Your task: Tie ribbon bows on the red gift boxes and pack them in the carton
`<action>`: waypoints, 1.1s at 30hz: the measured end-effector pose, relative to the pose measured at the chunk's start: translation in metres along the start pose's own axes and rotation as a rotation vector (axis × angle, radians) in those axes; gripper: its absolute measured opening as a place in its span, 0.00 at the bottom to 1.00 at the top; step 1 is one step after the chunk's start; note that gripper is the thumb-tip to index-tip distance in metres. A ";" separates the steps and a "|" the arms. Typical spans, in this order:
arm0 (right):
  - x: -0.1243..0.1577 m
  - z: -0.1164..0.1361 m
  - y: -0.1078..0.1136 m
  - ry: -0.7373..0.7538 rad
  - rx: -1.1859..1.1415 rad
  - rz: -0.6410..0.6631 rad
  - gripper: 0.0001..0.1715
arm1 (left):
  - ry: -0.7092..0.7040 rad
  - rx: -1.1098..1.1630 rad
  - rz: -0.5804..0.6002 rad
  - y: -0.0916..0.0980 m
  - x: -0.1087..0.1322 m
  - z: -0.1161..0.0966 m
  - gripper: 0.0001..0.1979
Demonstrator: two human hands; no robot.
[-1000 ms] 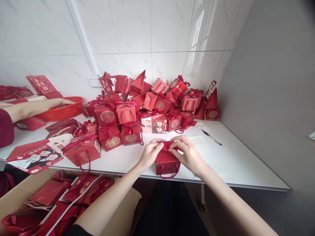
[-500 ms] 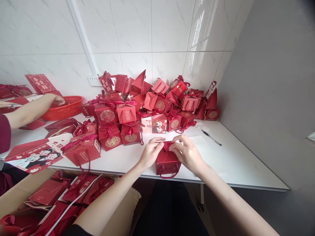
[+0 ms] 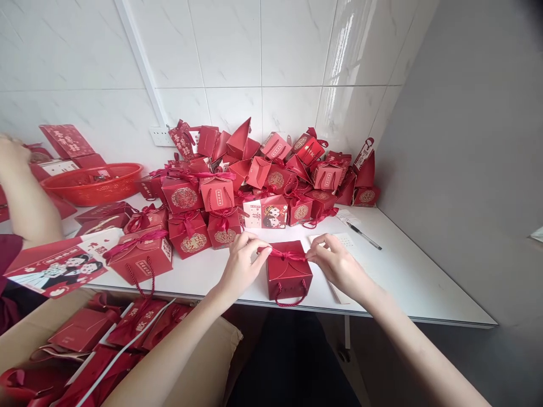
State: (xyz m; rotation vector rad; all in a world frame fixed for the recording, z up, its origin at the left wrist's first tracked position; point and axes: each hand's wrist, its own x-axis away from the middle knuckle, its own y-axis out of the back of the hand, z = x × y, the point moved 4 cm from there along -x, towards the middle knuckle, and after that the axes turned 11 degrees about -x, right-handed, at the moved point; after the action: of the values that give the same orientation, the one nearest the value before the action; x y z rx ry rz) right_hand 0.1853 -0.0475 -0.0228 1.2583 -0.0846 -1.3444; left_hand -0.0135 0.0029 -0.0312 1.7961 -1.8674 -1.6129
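Note:
A red gift box with a twisted cord handle stands at the table's front edge. Across its top runs a dark red ribbon, crossed at the middle. On the left side of the box, my left hand pinches one ribbon end between thumb and fingers. The other end is pinched by my right hand, just right of the box. Both hands are slightly apart from the box, and the ribbon looks stretched between them.
Many red boxes are piled along the wall. A red basket, a printed bag and another person's arm are at left. A pen and paper lie at right. Below left is a carton of red boxes.
My hands have moved apart from the box's middle, drawing the ribbon out to both sides. The other person's arm has moved left, away from the basket.

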 end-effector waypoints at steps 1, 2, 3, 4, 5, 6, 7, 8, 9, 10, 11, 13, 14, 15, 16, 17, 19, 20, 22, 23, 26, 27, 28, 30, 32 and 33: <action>0.001 0.000 0.000 -0.018 -0.015 -0.018 0.07 | -0.009 0.010 0.023 0.001 0.002 -0.003 0.09; 0.002 0.000 0.000 -0.048 -0.034 -0.036 0.06 | -0.014 0.026 0.056 0.002 0.005 -0.006 0.09; 0.002 0.001 -0.001 -0.091 -0.052 -0.050 0.07 | -0.013 0.040 0.090 0.002 0.007 -0.009 0.09; 0.003 0.001 -0.002 -0.142 -0.065 -0.053 0.10 | -0.009 0.050 0.116 0.001 0.010 -0.011 0.09; 0.003 0.002 -0.004 -0.198 -0.075 -0.044 0.14 | -0.005 0.053 0.129 0.000 0.013 -0.012 0.08; 0.003 0.003 -0.007 -0.256 -0.084 -0.025 0.18 | -0.002 0.053 0.135 -0.001 0.015 -0.013 0.07; 0.003 0.004 -0.010 -0.314 -0.098 0.001 0.21 | 0.000 0.053 0.134 -0.002 0.017 -0.013 0.07; 0.002 0.005 -0.012 -0.370 -0.120 0.026 0.23 | -0.001 0.058 0.129 -0.003 0.018 -0.013 0.07; 0.002 0.005 -0.015 -0.427 -0.149 0.046 0.24 | -0.004 0.069 0.126 -0.004 0.019 -0.012 0.06; 0.001 0.005 -0.017 -0.485 -0.183 0.061 0.24 | -0.009 0.084 0.130 -0.006 0.019 -0.011 0.06; 0.001 0.004 -0.018 -0.538 -0.220 0.069 0.24 | -0.014 0.101 0.138 -0.007 0.020 -0.010 0.06; -0.001 0.001 -0.021 -0.620 -0.292 0.072 0.23 | -0.023 0.128 0.161 -0.009 0.020 -0.009 0.05; -0.002 -0.001 -0.023 -0.648 -0.335 0.072 0.23 | -0.028 0.136 0.175 -0.010 0.020 -0.008 0.05; -0.003 -0.003 -0.024 -0.669 -0.384 0.072 0.23 | -0.034 0.143 0.191 -0.011 0.020 -0.007 0.06; -0.004 -0.005 -0.026 -0.685 -0.439 0.073 0.22 | -0.042 0.152 0.206 -0.012 0.019 -0.007 0.06; -0.005 -0.007 -0.028 -0.698 -0.499 0.077 0.22 | -0.049 0.165 0.224 -0.012 0.019 -0.006 0.05; -0.006 -0.010 -0.032 -0.721 -0.628 0.083 0.21 | -0.057 0.211 0.263 -0.014 0.017 -0.005 0.06; -0.005 -0.011 -0.033 -0.726 -0.694 0.083 0.20 | -0.051 0.244 0.281 -0.014 0.016 -0.004 0.06; -0.004 -0.012 -0.035 -0.723 -0.818 0.081 0.18 | -0.011 0.324 0.309 -0.015 0.013 0.000 0.06; -0.003 -0.012 -0.036 -0.720 -0.868 0.083 0.18 | 0.020 0.370 0.320 -0.015 0.012 0.001 0.07; 0.003 -0.016 -0.039 -0.727 -0.976 0.086 0.16 | 0.129 0.514 0.345 -0.018 0.010 0.006 0.08; 0.005 -0.017 -0.040 -0.738 -1.010 0.081 0.16 | 0.164 0.552 0.343 -0.019 0.010 0.007 0.08; 0.007 -0.019 -0.041 -0.746 -1.048 0.074 0.15 | 0.194 0.583 0.338 -0.021 0.010 0.009 0.08; 0.010 -0.021 -0.044 -0.760 -1.129 0.047 0.15 | 0.238 0.622 0.297 -0.026 0.011 0.013 0.09; 0.012 -0.022 -0.046 -0.768 -1.196 0.017 0.15 | 0.272 0.650 0.206 -0.032 0.013 0.021 0.09; 0.013 -0.022 -0.046 -0.770 -1.227 0.002 0.15 | 0.288 0.661 0.157 -0.035 0.015 0.025 0.09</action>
State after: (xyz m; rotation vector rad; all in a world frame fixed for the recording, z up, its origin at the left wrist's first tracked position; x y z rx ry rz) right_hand 0.1737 -0.0312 -0.0715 -0.2989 0.1868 -1.4158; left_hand -0.0110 0.0152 -0.0751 1.8805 -2.4834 -0.6649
